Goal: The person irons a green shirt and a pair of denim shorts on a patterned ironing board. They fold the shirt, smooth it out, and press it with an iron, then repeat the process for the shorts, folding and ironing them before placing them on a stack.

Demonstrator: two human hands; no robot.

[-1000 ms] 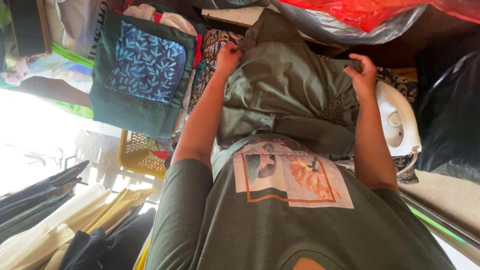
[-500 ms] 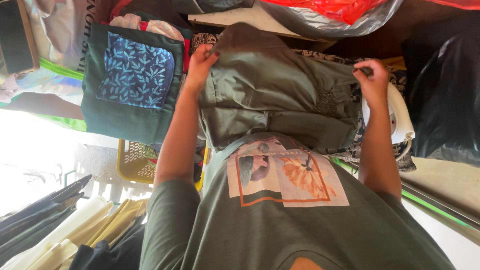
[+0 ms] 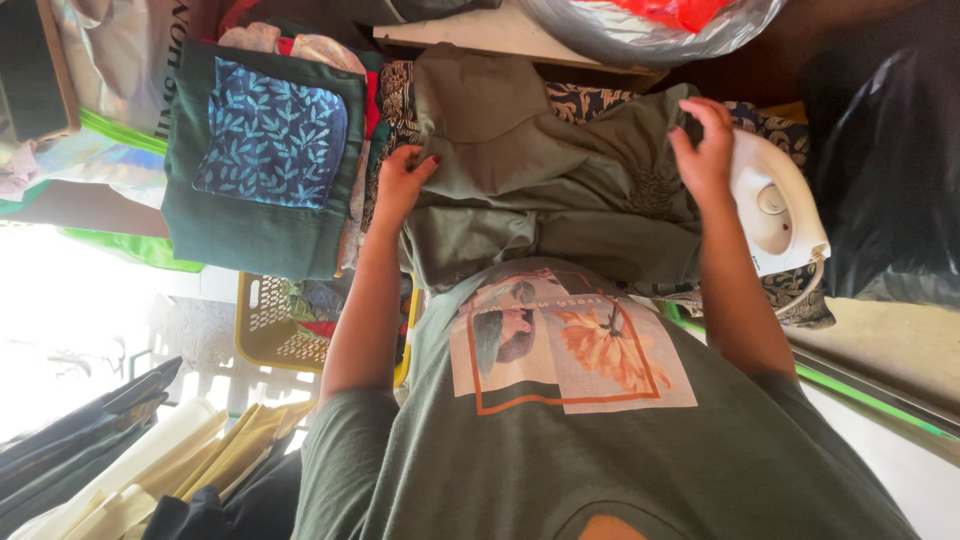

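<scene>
An olive green garment (image 3: 540, 185) lies crumpled on a patterned ironing surface (image 3: 800, 295) in front of me. My left hand (image 3: 400, 185) grips the garment's left edge, fingers curled into the cloth. At the right edge, my right hand (image 3: 705, 150) pinches the fabric with bent fingers, right beside a white electric iron (image 3: 780, 210). My forearms and my green printed T-shirt (image 3: 570, 440) fill the lower part of the view.
A dark green cloth piece with a blue leaf-print patch (image 3: 265, 150) lies to the left. Below it stands a yellow plastic basket (image 3: 270, 330). Folded cream and dark fabrics (image 3: 150, 470) are stacked at lower left. A black bag (image 3: 880, 170) sits right, a clear bag with red contents (image 3: 660, 20) behind.
Both hands have come lower and closer together on the garment, bunching it. My right hand has moved from the cloth's far corner to beside the iron.
</scene>
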